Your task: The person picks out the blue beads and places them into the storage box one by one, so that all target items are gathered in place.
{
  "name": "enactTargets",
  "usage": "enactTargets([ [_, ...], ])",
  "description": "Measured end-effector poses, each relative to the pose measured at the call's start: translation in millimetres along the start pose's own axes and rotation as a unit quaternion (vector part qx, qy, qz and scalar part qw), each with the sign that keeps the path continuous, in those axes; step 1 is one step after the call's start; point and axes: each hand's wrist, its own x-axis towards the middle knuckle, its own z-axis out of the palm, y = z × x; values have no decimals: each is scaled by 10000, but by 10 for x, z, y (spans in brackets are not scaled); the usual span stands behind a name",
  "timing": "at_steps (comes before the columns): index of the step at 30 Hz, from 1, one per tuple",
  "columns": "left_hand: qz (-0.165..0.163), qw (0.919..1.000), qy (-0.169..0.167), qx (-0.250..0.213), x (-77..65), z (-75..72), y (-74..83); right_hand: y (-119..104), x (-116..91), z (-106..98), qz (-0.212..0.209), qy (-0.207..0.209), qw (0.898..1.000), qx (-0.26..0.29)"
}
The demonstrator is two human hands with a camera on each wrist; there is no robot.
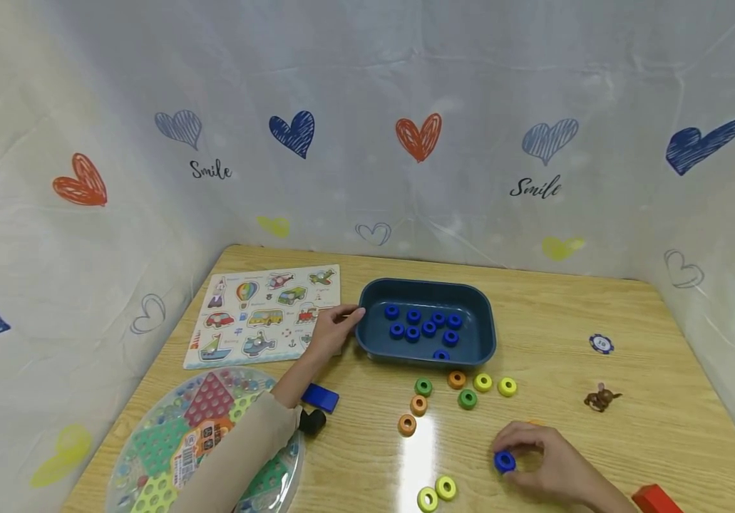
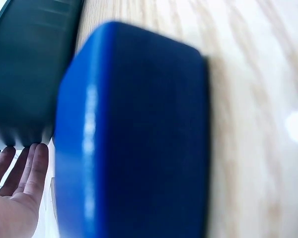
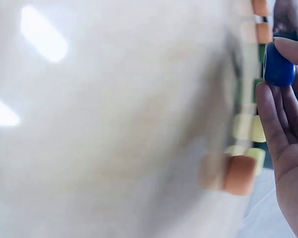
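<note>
A dark blue tray (image 1: 428,358) holds several small blue rings (image 1: 413,316). At the tray's left end is my left hand (image 1: 331,329), its fairly straight fingertips touching the tray wall, which also shows in the left wrist view. Over the front right of the table, my right hand (image 1: 550,459) pinches another blue ring (image 1: 505,462) between thumb and fingers. The right wrist view shows this held ring (image 3: 279,67) from the side. Green rings (image 1: 423,387), orange rings (image 1: 407,425) and yellow rings (image 1: 445,488) lie between the tray and the table's front.
To the left are a picture puzzle board (image 1: 290,342) and a round Chinese checkers board (image 1: 149,445), partly under my left forearm. A blue block (image 1: 320,398) lies near that wrist. Rightward are a poker chip (image 1: 601,344), a brown animal figure (image 1: 601,397) and a red block (image 1: 656,499).
</note>
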Motion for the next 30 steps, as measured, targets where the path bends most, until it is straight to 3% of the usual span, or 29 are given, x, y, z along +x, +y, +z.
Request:
enactTargets([
  [6, 9, 10000, 5, -29, -5, 6, -7, -124, 402, -158, -584, 186, 9980, -154],
  [10, 74, 9999, 54, -77, 78, 32, -200, -225, 732, -280, -774, 285, 9957, -420],
  [13, 107, 9998, 110, -130, 146, 39, -341, -226, 1005, -358, -679, 415, 9956, -504],
  [19, 119, 9998, 155, -81, 141, 38, -340, -103, 1494, -468, -342, 653, 9938, -835],
  [26, 450, 9988, 207, -15, 108, 36, -352, -22, 1897, -470, -494, 780, 9856, -1418],
  [30, 257, 9994, 207, -68, 109, 36, -331, -31, 2050, -468, -199, 709, 9856, -1525],
])
